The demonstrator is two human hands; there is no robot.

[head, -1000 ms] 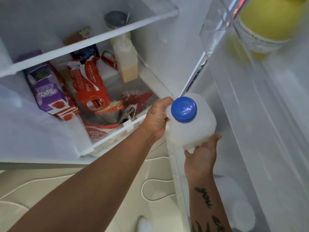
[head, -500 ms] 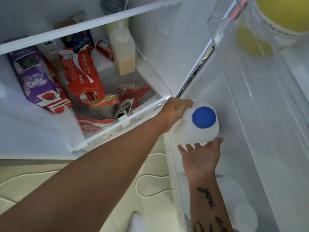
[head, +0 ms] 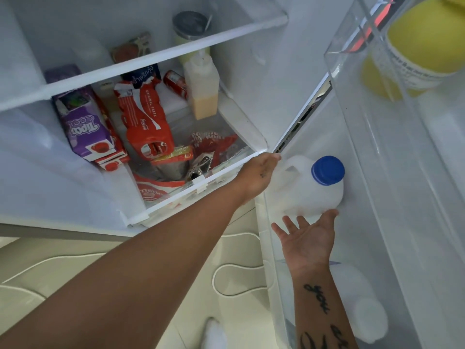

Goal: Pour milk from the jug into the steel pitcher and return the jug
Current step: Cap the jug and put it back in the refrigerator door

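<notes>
1. The step in hand, as I judge it, is the return: the jug [head: 309,195] goes into the fridge's door shelf [head: 273,260], at the end nearest the hinge. The steel pitcher is not in view.
2. The left hand [head: 259,177] is against the jug's handle side. Its fingers are mostly hidden behind the plastic, so I cannot tell whether it grips the handle or only steadies it.
3. The right hand [head: 308,238] is wide, palm up with fingers spread, and its thumb tip touches the jug's lower edge.
4. To do this well, keep the right palm under the base until it sits flat on the shelf floor. Then push the jug back from the shelf's front edge and let go only once it stands by itself (I cannot tell if the base is down yet).
5. The blue cap [head: 327,170] is on, so tilting should spill nothing.
6. The jug is cloudy white plastic, and its milk level cannot be read.
7. Lower in the door is another white bottle [head: 362,311].
8. The clear bin above holds a yellow tub [head: 415,54].
9. The fridge drawer holds a purple carton [head: 85,124], a red can pack [head: 148,122] and a squeeze bottle [head: 201,89] with pale orange liquid low inside.
</notes>
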